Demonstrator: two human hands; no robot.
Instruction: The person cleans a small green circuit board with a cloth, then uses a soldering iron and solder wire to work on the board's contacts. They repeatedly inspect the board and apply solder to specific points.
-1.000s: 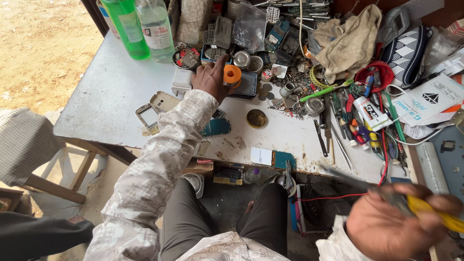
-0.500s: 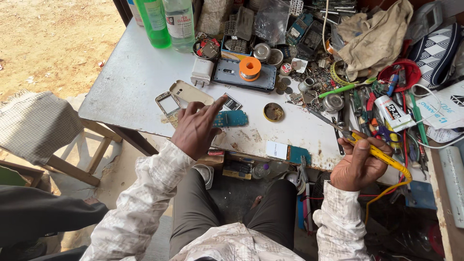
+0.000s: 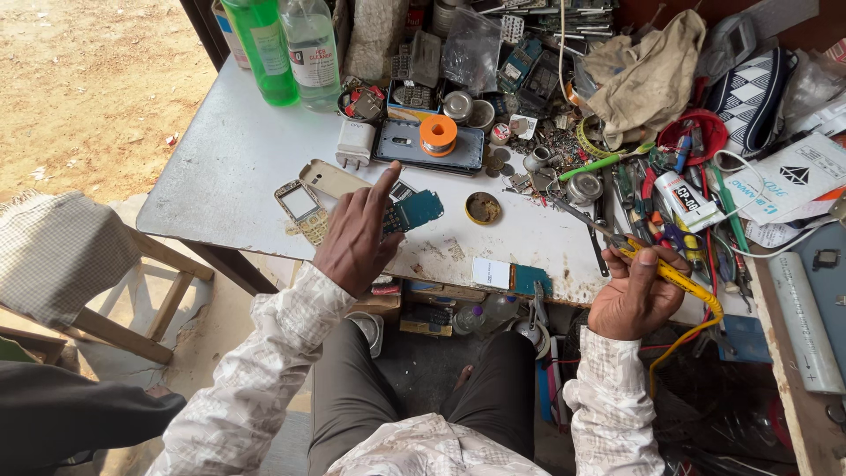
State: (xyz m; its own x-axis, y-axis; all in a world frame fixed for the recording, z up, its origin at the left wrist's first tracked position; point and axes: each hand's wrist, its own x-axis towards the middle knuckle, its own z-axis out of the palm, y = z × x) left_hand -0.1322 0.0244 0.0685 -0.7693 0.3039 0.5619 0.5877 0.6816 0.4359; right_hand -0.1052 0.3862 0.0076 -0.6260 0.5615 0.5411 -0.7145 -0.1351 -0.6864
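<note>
My left hand [image 3: 357, 234] rests on the white worktable [image 3: 229, 167], fingers on a blue-green phone circuit board [image 3: 414, 210], index finger pointing up. Beside it lie a gold phone front with keypad [image 3: 300, 209] and a beige back cover [image 3: 333, 178]. My right hand [image 3: 636, 295] grips a yellow-handled soldering iron [image 3: 656, 264]; its metal tip points left over the table near a small round tin [image 3: 483, 208]. An orange tape roll [image 3: 437, 135] sits on a dark phone [image 3: 430, 147] farther back.
Green and clear bottles [image 3: 286, 48] stand at the back left. A white charger block [image 3: 355, 144] sits by the dark phone. Tools, pens, tins and a cloth clutter the back and right. A wooden stool with checked cushion [image 3: 66, 256] stands on the left.
My left hand drew back from the orange tape roll to the circuit board at the front. My right hand brought the soldering iron up to the table edge.
</note>
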